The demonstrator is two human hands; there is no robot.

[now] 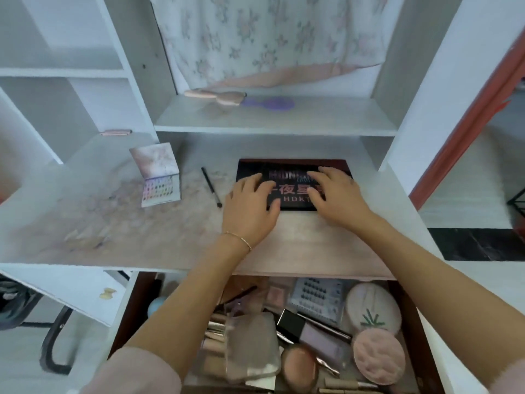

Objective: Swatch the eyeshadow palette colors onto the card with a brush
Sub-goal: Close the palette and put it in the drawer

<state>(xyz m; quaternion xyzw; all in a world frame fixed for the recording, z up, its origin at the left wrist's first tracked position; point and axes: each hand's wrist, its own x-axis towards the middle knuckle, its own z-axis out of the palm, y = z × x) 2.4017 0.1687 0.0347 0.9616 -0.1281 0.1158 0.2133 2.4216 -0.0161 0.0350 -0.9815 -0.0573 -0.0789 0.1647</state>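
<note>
Spreading across the middle of the view, the pale marbled dressing-table top (113,223) carries everything for the job, with white shelves (272,118) rising at its far side. Below its near edge an open drawer (409,322) shows a crowd of cosmetics, partly hidden by both forearms and too jumbled to sort out fully. At the far centre of the tabletop lies the closed black rectangular eyeshadow palette (292,166) with pink and white lettering; the hands cover much of the lid, so the words read only in part. The left hand (250,206) rests flat on the palette's left end, fingers straight and spread, gripping nothing, a thin gold bracelet (241,240) on its wrist. The right hand (338,194) lies the same way on the right end, fingers extended. Left of the palette, well apart, a small marbled palette (157,177) stands open, its lid upright and its pans too small to tell. Between the two lies a thin black brush (211,186), touching neither. Which item is the card, I cannot tell.
</note>
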